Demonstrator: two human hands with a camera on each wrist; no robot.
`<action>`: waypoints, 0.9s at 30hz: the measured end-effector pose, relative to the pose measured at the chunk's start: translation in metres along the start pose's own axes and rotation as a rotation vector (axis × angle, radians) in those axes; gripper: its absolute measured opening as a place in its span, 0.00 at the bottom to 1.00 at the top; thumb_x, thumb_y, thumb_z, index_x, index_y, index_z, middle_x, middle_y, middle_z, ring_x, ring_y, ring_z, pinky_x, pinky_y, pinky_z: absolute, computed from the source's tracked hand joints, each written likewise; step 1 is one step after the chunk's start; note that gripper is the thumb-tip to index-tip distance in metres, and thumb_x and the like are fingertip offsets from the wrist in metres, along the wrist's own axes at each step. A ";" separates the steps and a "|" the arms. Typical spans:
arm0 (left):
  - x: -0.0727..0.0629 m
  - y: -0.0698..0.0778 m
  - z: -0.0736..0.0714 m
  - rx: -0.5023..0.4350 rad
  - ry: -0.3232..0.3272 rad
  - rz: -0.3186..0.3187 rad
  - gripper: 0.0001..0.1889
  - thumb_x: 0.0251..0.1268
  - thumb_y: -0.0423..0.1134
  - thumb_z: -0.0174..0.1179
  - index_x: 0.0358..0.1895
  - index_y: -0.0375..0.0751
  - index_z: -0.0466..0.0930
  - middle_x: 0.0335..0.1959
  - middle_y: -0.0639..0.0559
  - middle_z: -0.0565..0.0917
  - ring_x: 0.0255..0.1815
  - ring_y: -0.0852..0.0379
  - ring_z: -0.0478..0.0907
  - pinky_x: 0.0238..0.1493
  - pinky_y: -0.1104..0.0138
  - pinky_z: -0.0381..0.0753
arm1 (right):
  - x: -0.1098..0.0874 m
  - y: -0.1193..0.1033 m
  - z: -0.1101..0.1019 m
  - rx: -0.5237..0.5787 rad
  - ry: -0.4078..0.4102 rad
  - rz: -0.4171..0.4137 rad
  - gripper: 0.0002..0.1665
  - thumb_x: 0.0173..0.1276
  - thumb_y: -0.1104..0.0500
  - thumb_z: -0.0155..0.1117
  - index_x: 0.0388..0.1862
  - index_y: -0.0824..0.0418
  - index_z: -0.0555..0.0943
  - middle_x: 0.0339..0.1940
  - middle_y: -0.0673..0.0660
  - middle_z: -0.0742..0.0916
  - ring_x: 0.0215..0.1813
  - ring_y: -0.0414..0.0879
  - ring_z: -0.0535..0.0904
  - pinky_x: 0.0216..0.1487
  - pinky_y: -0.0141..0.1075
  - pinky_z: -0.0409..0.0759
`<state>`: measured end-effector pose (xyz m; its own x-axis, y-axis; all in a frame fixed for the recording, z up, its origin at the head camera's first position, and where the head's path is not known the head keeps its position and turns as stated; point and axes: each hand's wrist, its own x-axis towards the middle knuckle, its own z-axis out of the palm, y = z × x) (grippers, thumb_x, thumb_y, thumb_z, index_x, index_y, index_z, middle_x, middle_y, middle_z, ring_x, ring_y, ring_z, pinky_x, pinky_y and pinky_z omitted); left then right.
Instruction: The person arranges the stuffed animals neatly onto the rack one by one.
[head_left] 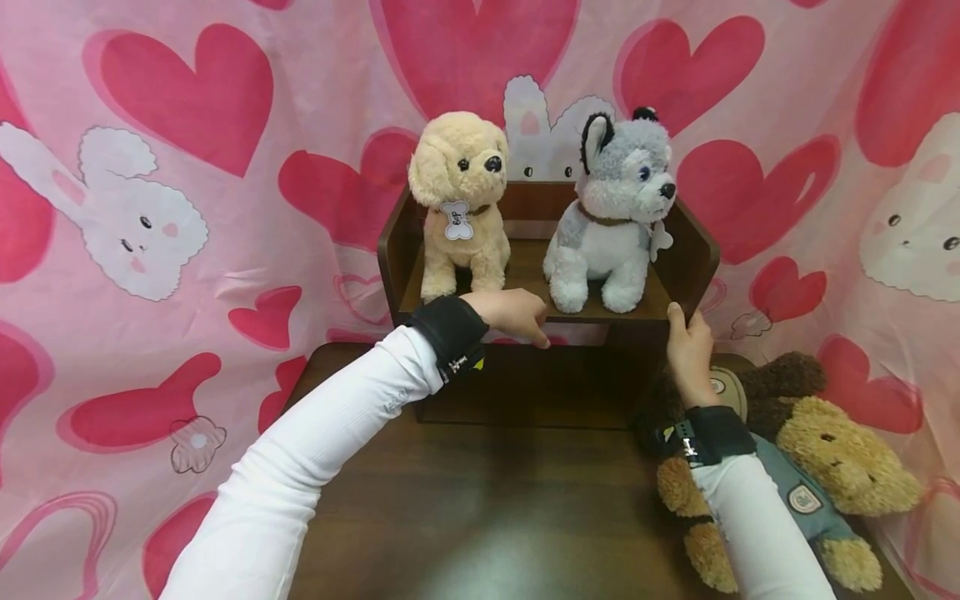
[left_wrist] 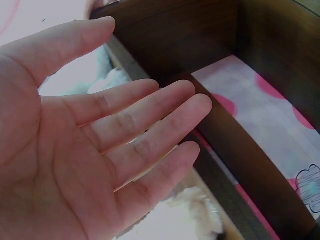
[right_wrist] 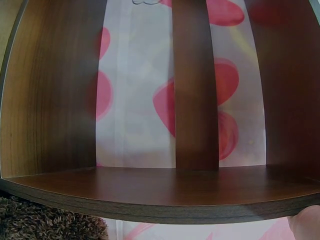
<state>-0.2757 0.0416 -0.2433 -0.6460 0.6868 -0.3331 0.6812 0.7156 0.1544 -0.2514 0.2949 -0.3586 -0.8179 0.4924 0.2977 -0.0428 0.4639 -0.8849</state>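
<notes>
A dark brown wooden shelf (head_left: 695,258) stands on a table, with a cream plush dog (head_left: 461,187) and a grey-and-white plush husky (head_left: 611,217) sitting on its upper board. Each dog wears a brown collar and a white bone-shaped tag. My left hand (head_left: 517,312) is in front of the upper board, below and between the dogs; the left wrist view shows its palm (left_wrist: 65,150) with fingers extended and holding nothing. At the shelf's front right corner, my right hand (head_left: 688,354) grips the side. Only one fingertip (right_wrist: 306,224) shows at the edge in the right wrist view.
A tan plush bear (head_left: 840,454) in a blue-grey outfit lies on the table (head_left: 480,517) to the right, beside a dark brown plush toy (head_left: 787,379), partly hidden by my right arm. Pink heart-and-rabbit cloth (head_left: 322,83) hangs behind and around the sides.
</notes>
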 end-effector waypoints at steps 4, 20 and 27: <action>-0.002 -0.002 0.007 0.019 -0.011 0.002 0.18 0.62 0.46 0.56 0.46 0.35 0.76 0.44 0.48 0.78 0.44 0.55 0.73 0.46 0.67 0.71 | -0.001 -0.001 0.000 -0.013 -0.002 0.003 0.28 0.72 0.47 0.38 0.47 0.73 0.69 0.43 0.67 0.75 0.43 0.53 0.66 0.44 0.44 0.62; -0.009 -0.009 0.027 0.028 -0.050 -0.029 0.16 0.60 0.46 0.58 0.42 0.36 0.76 0.36 0.52 0.76 0.37 0.58 0.70 0.39 0.69 0.70 | 0.001 0.002 -0.001 -0.013 -0.018 0.011 0.30 0.72 0.46 0.38 0.50 0.73 0.69 0.46 0.68 0.75 0.45 0.53 0.66 0.46 0.46 0.62; -0.014 -0.016 0.037 0.009 -0.077 -0.053 0.21 0.62 0.46 0.56 0.52 0.35 0.74 0.50 0.45 0.77 0.50 0.53 0.73 0.51 0.65 0.71 | 0.001 0.002 -0.001 -0.006 -0.018 -0.001 0.30 0.72 0.46 0.38 0.49 0.73 0.69 0.46 0.68 0.75 0.45 0.54 0.65 0.47 0.47 0.62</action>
<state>-0.2644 0.0159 -0.2757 -0.6526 0.6362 -0.4116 0.6504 0.7490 0.1265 -0.2517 0.2965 -0.3595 -0.8280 0.4789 0.2918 -0.0399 0.4688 -0.8824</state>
